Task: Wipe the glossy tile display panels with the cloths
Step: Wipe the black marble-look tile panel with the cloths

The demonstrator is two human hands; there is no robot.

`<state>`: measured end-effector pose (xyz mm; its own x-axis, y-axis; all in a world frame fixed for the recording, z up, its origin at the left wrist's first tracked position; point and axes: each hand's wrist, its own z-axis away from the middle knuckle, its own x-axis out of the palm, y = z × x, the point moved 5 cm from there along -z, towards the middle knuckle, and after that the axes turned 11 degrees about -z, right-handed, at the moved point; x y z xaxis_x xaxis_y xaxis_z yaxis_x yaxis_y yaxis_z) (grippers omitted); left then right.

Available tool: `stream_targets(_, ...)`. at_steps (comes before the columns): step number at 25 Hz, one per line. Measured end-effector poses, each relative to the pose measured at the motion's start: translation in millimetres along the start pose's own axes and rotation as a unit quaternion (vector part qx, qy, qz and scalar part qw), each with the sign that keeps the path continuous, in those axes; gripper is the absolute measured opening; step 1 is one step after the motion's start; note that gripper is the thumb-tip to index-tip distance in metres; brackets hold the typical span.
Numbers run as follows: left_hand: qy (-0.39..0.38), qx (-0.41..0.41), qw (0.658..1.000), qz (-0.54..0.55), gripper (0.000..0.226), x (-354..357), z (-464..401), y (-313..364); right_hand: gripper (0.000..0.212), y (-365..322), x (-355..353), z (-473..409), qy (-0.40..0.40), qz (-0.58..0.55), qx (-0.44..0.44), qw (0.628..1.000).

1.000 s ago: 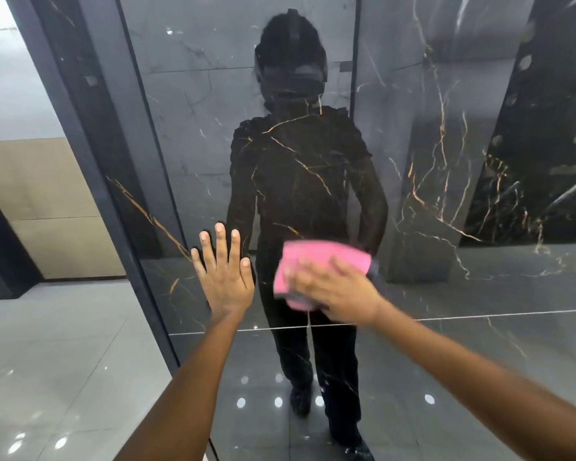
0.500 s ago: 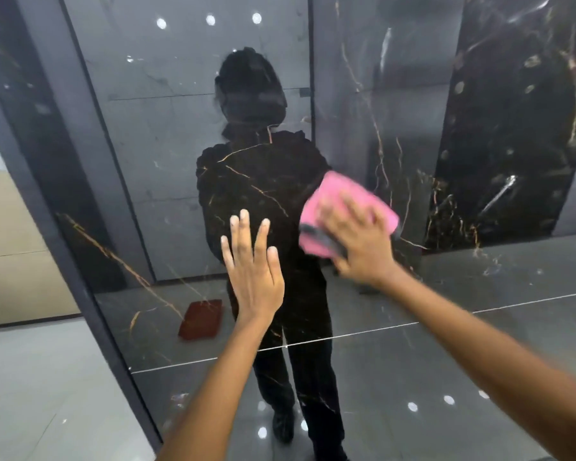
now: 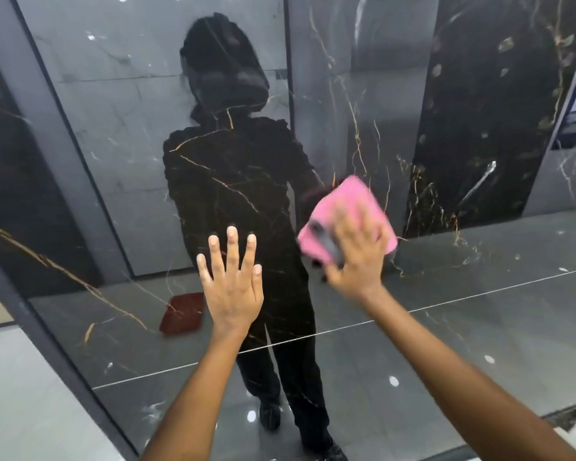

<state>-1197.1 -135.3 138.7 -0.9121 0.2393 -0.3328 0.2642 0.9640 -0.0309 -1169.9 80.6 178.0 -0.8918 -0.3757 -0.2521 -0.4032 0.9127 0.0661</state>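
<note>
Head view: right hand presses the pink cloth flat on the glossy tile panel, now further right than before, widening the wiped area; left hand braces, fingers spread.

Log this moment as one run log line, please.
step: wiping | right hand: presses pink cloth on glossy black tile panel | left hand: flat on panel, fingers spread | image: right hand blurred

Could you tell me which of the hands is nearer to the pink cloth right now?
The right hand: it presses the pink cloth flat against the glossy panel. The left hand rests open on the panel, beside the cloth and slightly lower, not touching it.
</note>
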Motion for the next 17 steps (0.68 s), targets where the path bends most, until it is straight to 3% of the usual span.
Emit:
stream_targets(1, -0.003, 0.0, 1.0, -0.005, 0.052, -0.8, -1.7, -0.5, 0.093, -20.2, 15.3, 44.7, -0.084, 0.05, -0.092, 0.991)
stream_targets(2, -0.01, -0.001, 1.0, -0.005, 0.052, -2.0, -3.3, -0.5, 0.098, -37.9, 26.8, 97.0, -0.179, 0.085, -0.203, 0.959)
stream_targets(4, -0.018, 0.002, 1.0, -0.002, 0.052, -3.2, -2.5, 0.2, 0.099, -35.7, 26.0, 159.8, -0.305, 0.103, -0.319, 0.891)
stream_targets(5, -0.017, 0.005, 1.0, -0.004, 0.052, -2.2, -1.4, 0.5, 0.097, -22.9, 20.3, 154.5, -0.301, 0.1, -0.338, 0.886)
stream_targets(7, -0.017, 0.0, 1.0, -0.009, 0.052, -0.1, -1.3, 0.0, 0.097, 6.5, 3.1, 89.7, -0.201, 0.081, -0.279, 0.936)
stream_targets(9, -0.012, -0.001, 1.0, -0.016, 0.052, 0.4, -1.5, -0.3, 0.09, 41.4, -22.5, 6.0, -0.056, 0.017, -0.071, 0.996)
stream_targets(11, -0.006, 0.005, 1.0, -0.018, 0.052, 1.9, 0.2, 0.9, 0.077, 48.9, -29.0, -14.4, 0.045, -0.037, 0.081, 0.995)
stream_targets(12, -0.004, 0.009, 1.0, -0.02, 0.053, 1.8, -1.1, 0.8, 0.076, 38.3, -20.8, 1.6, 0.044, -0.035, 0.08, 0.995)
stream_targets(14, -0.011, 0.003, 1.0, -0.018, 0.053, 1.4, -3.1, 0.1, 0.084, -7.4, 12.6, 71.2, -0.078, 0.033, -0.069, 0.994)
stream_targets(16, -0.002, 0.0, 1.0, -0.008, 0.053, 1.7, 2.5, 0.5, 0.092, -27.6, 26.0, 133.5, -0.22, 0.089, -0.236, 0.942)
stream_targets(17, 0.005, 0.002, 1.0, -0.008, 0.053, 1.3, 3.4, 0.7, 0.09, -21.7, 23.6, 130.3, -0.238, 0.078, -0.267, 0.931)
